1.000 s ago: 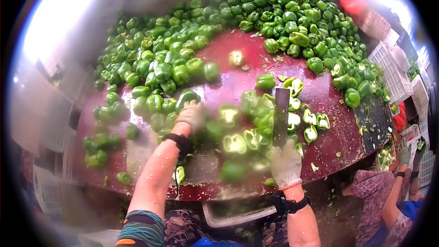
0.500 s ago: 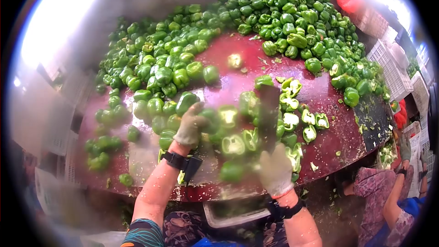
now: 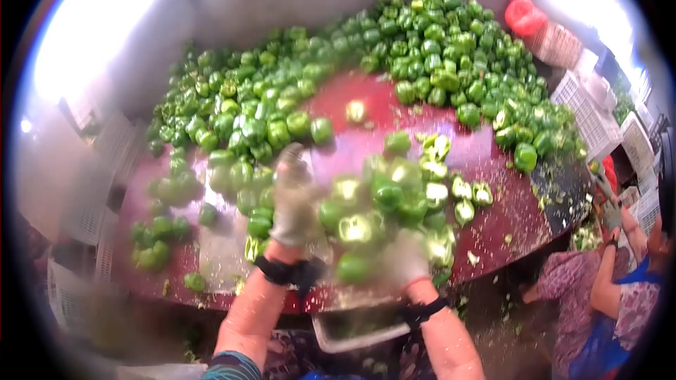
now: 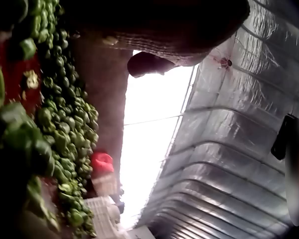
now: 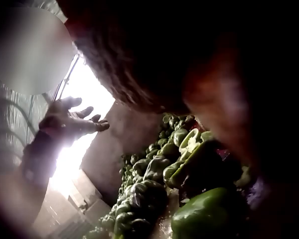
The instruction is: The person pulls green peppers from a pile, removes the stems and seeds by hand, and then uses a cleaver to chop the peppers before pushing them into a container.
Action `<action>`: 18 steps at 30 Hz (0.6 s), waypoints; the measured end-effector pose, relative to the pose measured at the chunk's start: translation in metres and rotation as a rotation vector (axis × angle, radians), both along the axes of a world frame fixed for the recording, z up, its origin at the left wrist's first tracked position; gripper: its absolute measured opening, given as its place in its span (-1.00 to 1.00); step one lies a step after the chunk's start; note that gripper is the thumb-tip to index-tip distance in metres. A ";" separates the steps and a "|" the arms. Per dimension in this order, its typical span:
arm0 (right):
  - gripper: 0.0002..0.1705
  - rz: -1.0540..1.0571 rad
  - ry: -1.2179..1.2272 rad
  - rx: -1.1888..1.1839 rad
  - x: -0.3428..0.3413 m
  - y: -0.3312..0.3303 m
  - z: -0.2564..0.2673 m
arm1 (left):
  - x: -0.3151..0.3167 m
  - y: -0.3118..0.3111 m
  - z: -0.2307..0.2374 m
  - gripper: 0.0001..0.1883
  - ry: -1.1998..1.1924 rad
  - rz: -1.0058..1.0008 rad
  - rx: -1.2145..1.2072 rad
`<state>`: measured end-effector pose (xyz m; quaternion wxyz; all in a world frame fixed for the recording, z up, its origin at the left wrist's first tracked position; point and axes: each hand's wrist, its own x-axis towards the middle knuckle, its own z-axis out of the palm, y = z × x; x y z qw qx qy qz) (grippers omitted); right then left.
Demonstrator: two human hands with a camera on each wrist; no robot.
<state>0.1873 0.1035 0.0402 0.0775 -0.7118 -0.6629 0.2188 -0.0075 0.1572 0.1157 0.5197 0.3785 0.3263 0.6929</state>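
My gloved left hand (image 3: 292,200) is raised over the near-middle of the red table (image 3: 510,222), blurred by motion. In the right wrist view the left hand (image 5: 72,122) shows spread fingers with nothing between them. Lower right of it, my gloved right hand (image 3: 407,259) has its fingers curled, strongly blurred; the knife's blade cannot be made out. Whole green peppers (image 3: 387,193) and a cut pepper half (image 3: 354,228) lie just beyond the right hand. A whole pepper (image 5: 204,214) and a cut pepper (image 5: 189,142) show in the right wrist view.
Heaps of green peppers (image 3: 451,46) line the table's back. Several cut halves (image 3: 463,211) lie right of centre. A white tray (image 3: 362,341) is below the near edge. Crates (image 3: 584,112), a red bag (image 3: 524,17) and another person (image 3: 581,288) are at the right.
The pepper near my left fingers is no longer seen there, and that hand has moved slightly nearer. My right hand has shifted left and nearer; the upright knife blade seen earlier is no longer distinguishable.
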 end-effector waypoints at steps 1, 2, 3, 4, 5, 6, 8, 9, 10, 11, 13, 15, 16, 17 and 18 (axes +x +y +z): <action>-0.66 -0.076 0.083 -0.055 0.008 -0.005 0.012 | -0.024 0.006 -0.013 -0.28 0.150 0.058 -0.035; -0.64 -0.117 0.148 -0.038 0.015 -0.003 0.006 | -0.037 0.007 -0.020 -0.34 0.127 0.086 -0.078; -0.64 -0.118 0.163 -0.017 0.020 0.001 0.002 | -0.046 0.009 -0.027 -0.40 0.109 0.115 -0.119; -0.65 -0.115 0.182 -0.003 0.024 0.004 -0.003 | -0.052 0.015 -0.035 -0.46 0.249 0.108 -0.134; -0.65 -0.115 0.200 0.007 0.024 0.004 -0.008 | -0.057 0.022 -0.048 -0.51 0.389 0.097 -0.154; -0.66 -0.103 0.211 0.031 0.023 0.003 -0.012 | -0.062 0.032 -0.072 -0.59 0.562 0.084 -0.213; -0.69 -0.086 0.234 0.092 0.022 0.001 -0.015 | -0.048 0.039 -0.087 -0.55 1.071 0.022 -0.264; -0.70 -0.078 0.240 0.122 0.023 0.001 -0.015 | -0.040 0.041 -0.096 -0.53 1.350 -0.008 -0.199; -0.71 -0.085 0.245 0.125 0.022 0.001 -0.010 | -0.023 0.041 -0.084 -0.50 1.478 -0.147 -0.319; -0.71 -0.093 0.249 0.127 0.019 0.001 -0.002 | -0.009 0.041 -0.072 -0.46 1.600 -0.294 -0.438; -0.71 -0.099 0.244 0.155 0.015 0.001 0.002 | -0.001 0.045 -0.093 -0.43 1.693 -0.379 -0.435; -0.70 -0.087 0.229 0.198 0.014 -0.002 -0.001 | 0.007 0.047 -0.096 -0.41 1.649 -0.347 -0.515; -0.69 -0.078 0.245 0.190 0.016 -0.003 -0.004 | 0.006 0.046 -0.099 -0.39 1.601 -0.317 -0.515; -0.69 -0.070 0.232 0.203 0.015 -0.004 -0.006 | 0.003 0.044 -0.103 -0.38 1.555 -0.285 -0.515; -0.69 -0.065 0.217 0.217 0.015 -0.004 -0.006 | 0.001 0.045 -0.105 -0.36 1.509 -0.255 -0.511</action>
